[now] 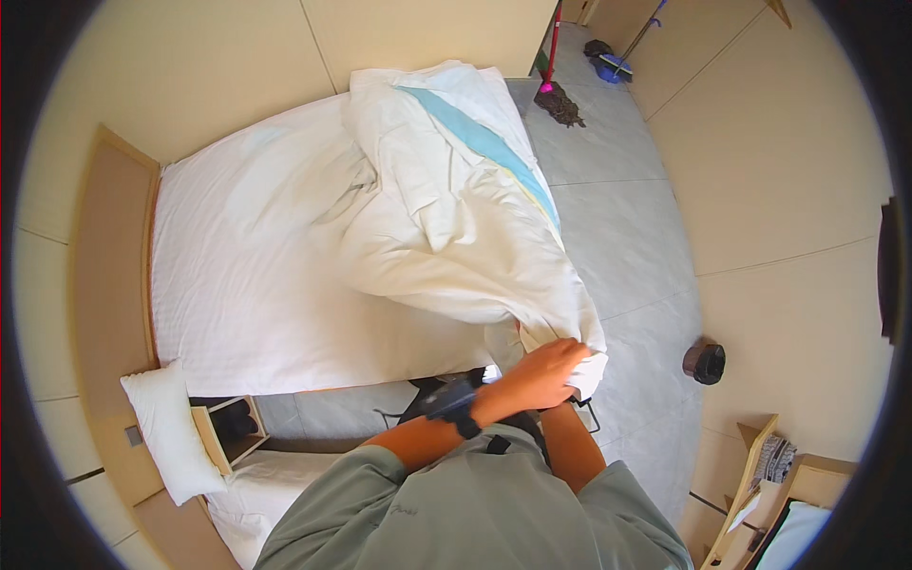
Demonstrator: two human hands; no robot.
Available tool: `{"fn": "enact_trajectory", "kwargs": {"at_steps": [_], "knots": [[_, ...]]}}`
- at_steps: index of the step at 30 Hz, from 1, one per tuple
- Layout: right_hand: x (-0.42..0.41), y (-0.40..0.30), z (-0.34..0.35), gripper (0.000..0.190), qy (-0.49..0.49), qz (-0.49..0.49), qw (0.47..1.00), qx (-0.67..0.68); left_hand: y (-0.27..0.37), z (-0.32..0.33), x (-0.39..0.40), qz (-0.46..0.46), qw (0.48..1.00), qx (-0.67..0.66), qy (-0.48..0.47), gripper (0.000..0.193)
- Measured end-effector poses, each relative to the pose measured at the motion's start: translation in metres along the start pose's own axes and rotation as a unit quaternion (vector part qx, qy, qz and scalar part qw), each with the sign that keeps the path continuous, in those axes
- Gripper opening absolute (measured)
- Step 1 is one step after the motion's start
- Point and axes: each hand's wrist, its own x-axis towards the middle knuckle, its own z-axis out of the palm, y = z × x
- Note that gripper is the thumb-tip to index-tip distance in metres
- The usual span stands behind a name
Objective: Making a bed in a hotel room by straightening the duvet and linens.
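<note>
A rumpled white duvet (456, 242) lies bunched across the right half of a bed with a white fitted sheet (242, 285). A light-blue strip (477, 135) shows along the duvet's far right side. My left hand (545, 374), with a black band and device on its wrist, reaches across to the right, its fingers closed on the duvet's near right corner. Below it, my right hand (563, 410) is mostly hidden behind the left hand and the cloth, so its grip cannot be made out.
A white pillow (171, 431) leans by an open-fronted nightstand (231, 431) at left, beside a second bed (274, 470). On the grey floor (613, 206) stand a mop (559, 107), a blue dustpan (613, 68) and a lined waste bin (704, 362). Wooden shelving (748, 484) is at lower right.
</note>
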Motion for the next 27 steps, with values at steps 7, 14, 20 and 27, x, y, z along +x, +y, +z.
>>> {"fn": "enact_trajectory", "kwargs": {"at_steps": [7, 14, 20, 27], "knots": [[-0.014, 0.000, 0.006, 0.047, -0.010, -0.036, 0.995, -0.089, -0.239, -0.074, -0.118, -0.468, 0.663, -0.129, 0.570, 0.050], [-0.029, -0.027, -0.007, 0.060, -0.028, -0.125, 0.899, -0.419, -0.336, -0.149, -0.139, -0.221, 0.539, -0.589, 0.560, 0.044], [0.006, -0.035, -0.059, 0.064, -0.035, -0.096, 0.912, -0.396, -0.227, -0.240, -0.147, -0.238, 0.596, -0.331, 0.692, 0.034], [0.024, -0.094, -0.068, 0.054, 0.052, -0.178, 0.890, -0.415, -0.005, -0.314, -0.190, -0.214, 0.644, 0.152, 0.718, 0.041]]}}
